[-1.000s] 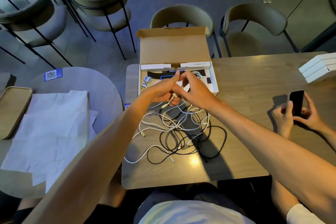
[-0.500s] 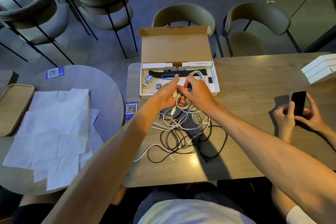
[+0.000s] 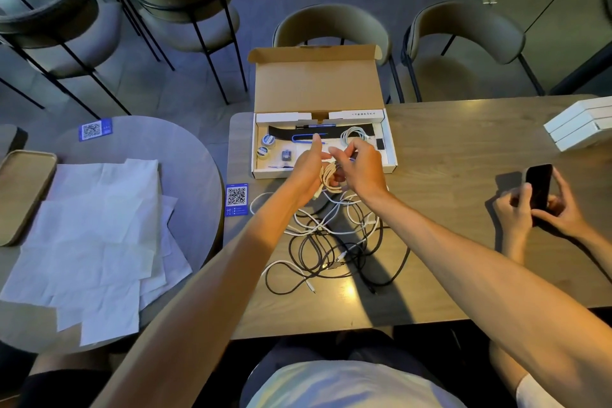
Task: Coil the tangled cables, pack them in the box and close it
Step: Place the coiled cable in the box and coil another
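Observation:
A tangle of white and black cables (image 3: 334,242) lies on the wooden table (image 3: 463,225) in front of me. My left hand (image 3: 306,167) holds a small coil of white cable (image 3: 326,177) wound in loops, just before the box's front wall. My right hand (image 3: 361,166) pinches the same cable beside the coil. The open cardboard box (image 3: 390,156) stands behind my hands with its lid (image 3: 318,83) raised. Inside it lie a coiled white cable (image 3: 356,134), a black strap, small round items and a blue adapter.
Another person's hands hold a dark phone (image 3: 538,185) at the right. White boxes (image 3: 579,126) are stacked at the far right edge. A QR card (image 3: 236,199) lies left of the tangle. White papers (image 3: 96,235) and a tray (image 3: 23,192) cover the round table on the left. Chairs stand behind.
Both hands have dropped slightly from over the box toward its front edge, and the white cable in my left hand has gathered into more loops. The loose tangle has shifted a little.

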